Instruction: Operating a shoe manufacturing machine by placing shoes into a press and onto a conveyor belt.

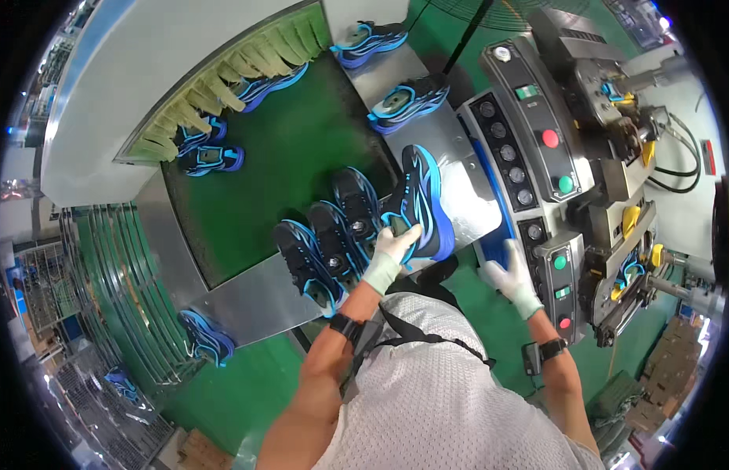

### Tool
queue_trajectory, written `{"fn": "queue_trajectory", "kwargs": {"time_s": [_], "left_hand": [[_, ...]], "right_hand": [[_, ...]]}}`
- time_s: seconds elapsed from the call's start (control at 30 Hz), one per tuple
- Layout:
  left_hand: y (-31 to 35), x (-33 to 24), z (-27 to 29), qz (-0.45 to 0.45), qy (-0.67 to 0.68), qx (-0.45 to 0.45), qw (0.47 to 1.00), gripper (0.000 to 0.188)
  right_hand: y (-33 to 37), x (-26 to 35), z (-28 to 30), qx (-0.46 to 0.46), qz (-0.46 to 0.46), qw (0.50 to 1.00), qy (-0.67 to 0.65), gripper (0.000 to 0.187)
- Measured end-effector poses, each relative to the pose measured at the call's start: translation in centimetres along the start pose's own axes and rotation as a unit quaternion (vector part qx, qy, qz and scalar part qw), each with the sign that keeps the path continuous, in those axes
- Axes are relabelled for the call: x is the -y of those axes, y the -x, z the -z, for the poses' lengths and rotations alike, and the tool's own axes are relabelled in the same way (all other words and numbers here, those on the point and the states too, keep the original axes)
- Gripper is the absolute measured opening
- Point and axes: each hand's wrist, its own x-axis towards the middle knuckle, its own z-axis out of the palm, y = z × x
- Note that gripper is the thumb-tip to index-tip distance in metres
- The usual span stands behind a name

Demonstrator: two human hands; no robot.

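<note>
My left hand [396, 249], in a white glove, is closed around the heel end of a black sneaker [427, 200] with a thick blue sole. Its toe points away from me, over the metal ledge at the table's right corner. Just left of that hand, three more black-and-blue shoes, among them a dark sneaker [355, 205], lie side by side on the near edge of the green conveyor belt [278, 176]. My right hand [511, 276], also gloved, is empty with its thumb and fingers apart. It hovers beside the machine's control panel [556, 262], not visibly touching it.
Two shoes, one a sneaker [410, 102], rest on the metal ledge [458, 160] at the belt's right. Others sit by the fringed opening [231, 74] of the white machine. A metal roller rack [117, 290] stands left. Pressing machinery [615, 196] with hoses borders the right.
</note>
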Motion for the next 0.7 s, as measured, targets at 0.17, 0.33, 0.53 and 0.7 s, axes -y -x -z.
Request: {"fn": "queue_trajectory", "kwargs": {"time_s": [0.17,0.33,0.53,0.7], "left_hand": [[8.3,-6.9,5.1,-0.123,-0.002,-0.014,0.992,0.030],[11.4,-7.9,13.7,-0.185,-0.047,-0.160,0.968,0.038],[12.0,-9.6,18.3,-0.223,-0.120,-0.172,0.952,0.037],[9.9,-11.5,15.6,-0.115,-0.189,-0.150,0.964,0.028]], "right_hand": [[-2.0,16.2,-11.5,0.138,0.137,0.954,-0.229,0.077],[-7.5,17.7,-24.4,-0.001,0.037,0.995,-0.097,0.064],[-11.4,15.9,-18.4,0.157,-0.056,0.957,-0.237,0.057],[-5.9,10.1,-10.8,0.139,-0.096,0.865,-0.472,0.048]]}}
